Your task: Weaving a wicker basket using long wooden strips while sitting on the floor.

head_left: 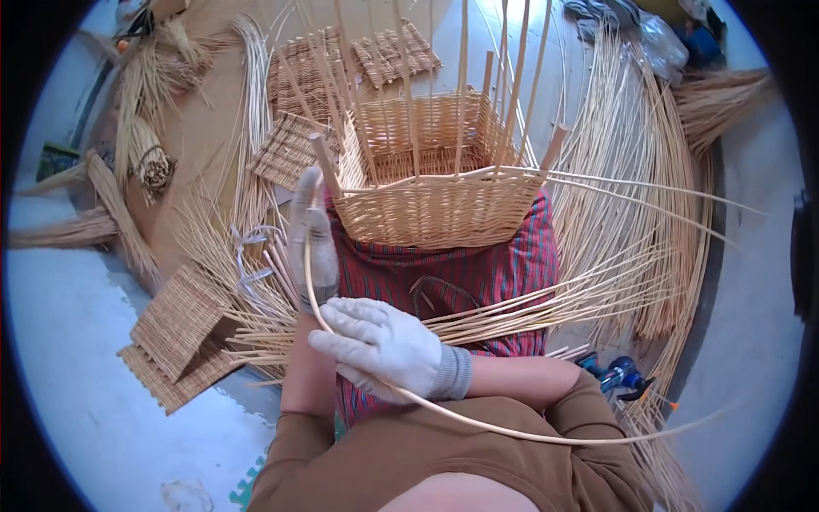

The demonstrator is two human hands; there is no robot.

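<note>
- Left hand (316, 243), left of centre: its grip pinches the upper end of a curved pale rod (529, 438).
- Right hand (384, 343), lower centre: its grip closes around the rod, which sweeps toward lower right.
- Wicker basket (435, 213), upper centre, adjoins red striped cloth (512, 260).

We're looking down on a basket-weaving wkshp.: a wicker basket (435, 209) w/ tall upright stakes (463, 94) is resting on red striped cloth (512, 264), long loose canes (601, 171) are spreading across the flr. (751, 273) to the R, bundled strands (141, 149) are lying to the L, & flat woven panels (179, 320) are lying beyond the wicker basket & nr. the lower L. We're also spotting a blue tool (624, 374) by the canes.
</note>
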